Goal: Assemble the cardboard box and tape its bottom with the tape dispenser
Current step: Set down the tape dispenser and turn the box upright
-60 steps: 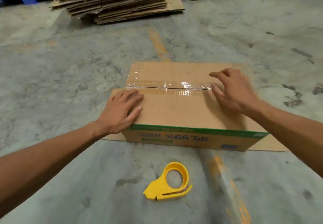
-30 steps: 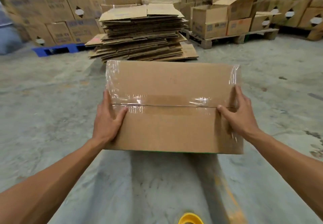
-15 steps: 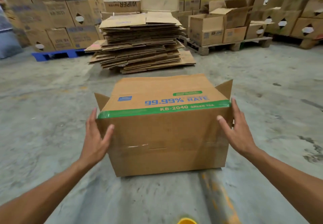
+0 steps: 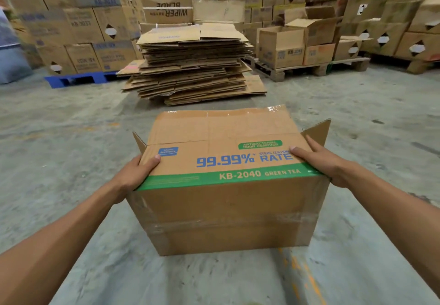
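Item one: the brown corrugated cardboard box with a green band and blue print (image 4: 228, 185), held between your two hands above the grey concrete floor (image 4: 59, 138). Its matt printed side faces up; the face nearest you carries a glossy strip of clear tape (image 4: 228, 221) running across it and wrapping both corners. Two triangular flap corners stick up, one just beyond each hand.

Item two: your left hand (image 4: 135, 173), thumb laid on the printed face, fingers curled round the box's left edge where the green band starts.

Item three: your right hand (image 4: 319, 159), thumb and fingers stretched along the printed face, palm wrapped over the right edge.

Item four: the floor itself, rough and mottled, with a worn orange painted line (image 4: 307, 278) below the right hand. It lies bare to either side of both forearms and ahead of the box.

Item five: a tall stack of flattened brown cardboard sheets (image 4: 192, 66), ragged-edged, well beyond the hands, straight ahead.

Item six: a blue plastic pallet (image 4: 78, 79) far ahead of the left hand, loaded with printed cartons (image 4: 83, 28).

Item seven: a pale wooden pallet (image 4: 297, 70) far ahead of the right hand, bearing open-topped cartons (image 4: 281, 47), with further carton stacks behind.
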A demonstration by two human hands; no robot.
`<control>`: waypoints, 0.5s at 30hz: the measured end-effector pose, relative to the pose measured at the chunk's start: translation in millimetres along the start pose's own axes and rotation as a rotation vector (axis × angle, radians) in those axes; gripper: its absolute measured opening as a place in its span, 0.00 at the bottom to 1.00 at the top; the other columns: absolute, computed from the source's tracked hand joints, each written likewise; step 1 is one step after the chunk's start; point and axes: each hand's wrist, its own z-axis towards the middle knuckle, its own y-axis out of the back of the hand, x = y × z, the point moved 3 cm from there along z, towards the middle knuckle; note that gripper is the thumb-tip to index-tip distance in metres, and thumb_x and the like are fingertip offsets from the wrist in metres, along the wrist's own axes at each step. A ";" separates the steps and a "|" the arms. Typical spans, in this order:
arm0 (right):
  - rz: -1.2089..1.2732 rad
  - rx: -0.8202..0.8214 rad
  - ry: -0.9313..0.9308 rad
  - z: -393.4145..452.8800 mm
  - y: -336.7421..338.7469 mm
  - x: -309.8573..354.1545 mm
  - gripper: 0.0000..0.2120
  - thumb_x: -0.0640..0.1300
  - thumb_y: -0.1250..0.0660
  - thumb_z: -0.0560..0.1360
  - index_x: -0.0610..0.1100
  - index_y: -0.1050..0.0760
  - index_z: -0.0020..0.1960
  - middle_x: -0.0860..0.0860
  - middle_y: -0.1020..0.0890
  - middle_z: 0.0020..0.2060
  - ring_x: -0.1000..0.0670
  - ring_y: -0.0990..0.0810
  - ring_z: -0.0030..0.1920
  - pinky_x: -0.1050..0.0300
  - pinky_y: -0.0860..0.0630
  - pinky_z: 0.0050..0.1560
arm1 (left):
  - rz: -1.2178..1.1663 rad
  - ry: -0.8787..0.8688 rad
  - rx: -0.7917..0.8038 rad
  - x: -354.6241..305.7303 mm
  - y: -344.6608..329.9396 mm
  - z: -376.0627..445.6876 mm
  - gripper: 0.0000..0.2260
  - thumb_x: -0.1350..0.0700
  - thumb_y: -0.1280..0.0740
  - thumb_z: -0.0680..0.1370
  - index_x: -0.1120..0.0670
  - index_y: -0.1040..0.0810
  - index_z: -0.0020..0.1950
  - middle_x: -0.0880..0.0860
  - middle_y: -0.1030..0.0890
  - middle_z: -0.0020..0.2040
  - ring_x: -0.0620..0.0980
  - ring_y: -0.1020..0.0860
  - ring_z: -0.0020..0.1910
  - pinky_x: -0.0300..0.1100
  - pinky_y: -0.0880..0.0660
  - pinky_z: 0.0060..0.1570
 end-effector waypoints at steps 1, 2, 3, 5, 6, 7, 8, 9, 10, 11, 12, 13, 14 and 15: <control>0.036 0.027 -0.001 -2.1 -0.9 0.6 0.44 0.61 0.31 0.74 0.59 0.54 0.80 0.51 0.28 0.68 0.49 0.20 0.56 0.51 0.21 0.50 | -0.019 -0.013 0.018 -0.4 -0.9 -1.1 0.35 0.29 0.34 0.69 0.49 0.27 0.68 0.50 0.17 0.58 0.51 0.17 0.53 0.52 0.23 0.58; 0.048 0.043 0.006 -4.0 -0.9 1.6 0.43 0.60 0.31 0.74 0.58 0.55 0.80 0.52 0.26 0.66 0.50 0.20 0.54 0.52 0.21 0.46 | -0.030 -0.026 0.018 0.4 -0.8 -1.3 0.33 0.30 0.34 0.70 0.50 0.26 0.68 0.49 0.17 0.58 0.50 0.17 0.53 0.52 0.22 0.58; 0.048 0.051 0.020 -5.7 -1.0 2.9 0.43 0.60 0.31 0.75 0.58 0.55 0.80 0.53 0.26 0.65 0.50 0.19 0.54 0.52 0.21 0.48 | -0.028 -0.033 0.007 1.0 -0.7 -2.5 0.34 0.30 0.33 0.69 0.50 0.26 0.67 0.49 0.17 0.57 0.50 0.17 0.53 0.52 0.22 0.58; 0.026 0.033 0.053 -7.7 -0.7 3.1 0.44 0.60 0.31 0.74 0.57 0.55 0.80 0.52 0.26 0.66 0.48 0.20 0.57 0.48 0.22 0.57 | -0.005 -0.058 -0.032 0.4 -1.0 -7.9 0.33 0.30 0.33 0.69 0.49 0.27 0.67 0.48 0.18 0.57 0.50 0.18 0.53 0.52 0.23 0.58; 0.012 0.020 0.071 -9.3 -0.7 2.2 0.44 0.60 0.31 0.74 0.56 0.54 0.80 0.52 0.25 0.66 0.48 0.20 0.58 0.48 0.23 0.59 | 0.008 -0.073 -0.054 -0.3 -1.3 -11.5 0.32 0.32 0.34 0.71 0.49 0.28 0.68 0.48 0.19 0.58 0.50 0.19 0.53 0.51 0.23 0.58; 0.001 0.012 0.098 -11.6 -1.2 1.8 0.43 0.59 0.31 0.74 0.56 0.53 0.80 0.52 0.25 0.65 0.49 0.20 0.57 0.49 0.23 0.59 | 0.026 -0.089 -0.077 -1.9 -2.0 -16.1 0.30 0.34 0.34 0.73 0.49 0.29 0.69 0.47 0.20 0.58 0.50 0.20 0.54 0.49 0.24 0.57; 0.003 0.013 0.130 -14.2 -2.0 2.8 0.43 0.59 0.31 0.74 0.55 0.52 0.80 0.52 0.23 0.65 0.50 0.19 0.55 0.51 0.22 0.57 | 0.043 -0.105 -0.097 -3.1 -1.2 -20.1 0.28 0.35 0.35 0.75 0.47 0.30 0.70 0.47 0.21 0.58 0.50 0.21 0.54 0.48 0.26 0.55; 0.015 0.014 0.167 -17.2 -3.1 5.3 0.42 0.58 0.31 0.75 0.55 0.52 0.80 0.52 0.23 0.65 0.52 0.18 0.54 0.54 0.22 0.54 | 0.055 -0.128 -0.114 -4.9 -0.1 -24.1 0.27 0.35 0.35 0.75 0.46 0.31 0.70 0.46 0.21 0.59 0.50 0.21 0.55 0.47 0.27 0.54; 0.024 0.004 0.211 -20.3 -4.3 8.4 0.42 0.57 0.31 0.75 0.55 0.52 0.80 0.53 0.23 0.65 0.55 0.19 0.53 0.58 0.22 0.51 | 0.063 -0.156 -0.135 -5.6 2.3 -26.4 0.26 0.35 0.35 0.75 0.44 0.31 0.70 0.45 0.22 0.59 0.50 0.22 0.55 0.46 0.28 0.53; 0.032 -0.020 0.251 -23.3 -5.8 9.9 0.42 0.55 0.31 0.76 0.54 0.52 0.80 0.55 0.25 0.65 0.57 0.20 0.52 0.63 0.24 0.48 | 0.071 -0.191 -0.163 -6.1 5.0 -28.3 0.25 0.35 0.35 0.75 0.41 0.32 0.69 0.45 0.22 0.60 0.50 0.22 0.56 0.47 0.28 0.54; 0.042 -0.049 0.285 -26.6 -8.8 10.0 0.41 0.54 0.31 0.76 0.54 0.53 0.80 0.56 0.27 0.66 0.59 0.21 0.52 0.67 0.26 0.45 | 0.077 -0.220 -0.205 -4.8 7.8 -29.7 0.26 0.34 0.35 0.75 0.40 0.33 0.70 0.44 0.22 0.61 0.51 0.22 0.58 0.48 0.28 0.55; 0.053 -0.079 0.330 -31.2 -13.8 8.6 0.41 0.54 0.31 0.76 0.54 0.53 0.80 0.58 0.29 0.66 0.60 0.22 0.53 0.69 0.26 0.46 | 0.080 -0.233 -0.254 -2.0 8.7 -31.9 0.28 0.35 0.35 0.74 0.40 0.36 0.72 0.45 0.22 0.64 0.53 0.23 0.61 0.49 0.29 0.58; 0.052 -0.114 0.374 -35.7 -19.5 4.4 0.42 0.56 0.31 0.75 0.56 0.53 0.80 0.59 0.30 0.67 0.60 0.22 0.55 0.66 0.25 0.51 | 0.082 -0.229 -0.306 3.3 8.1 -34.6 0.32 0.35 0.34 0.75 0.41 0.39 0.76 0.47 0.24 0.68 0.55 0.24 0.64 0.50 0.30 0.62; 0.045 -0.149 0.408 -39.4 -25.4 -2.1 0.43 0.61 0.31 0.73 0.58 0.53 0.79 0.60 0.31 0.69 0.59 0.23 0.58 0.61 0.25 0.58 | 0.081 -0.226 -0.352 9.7 4.7 -39.0 0.35 0.36 0.34 0.75 0.43 0.43 0.78 0.50 0.27 0.71 0.57 0.26 0.66 0.50 0.31 0.64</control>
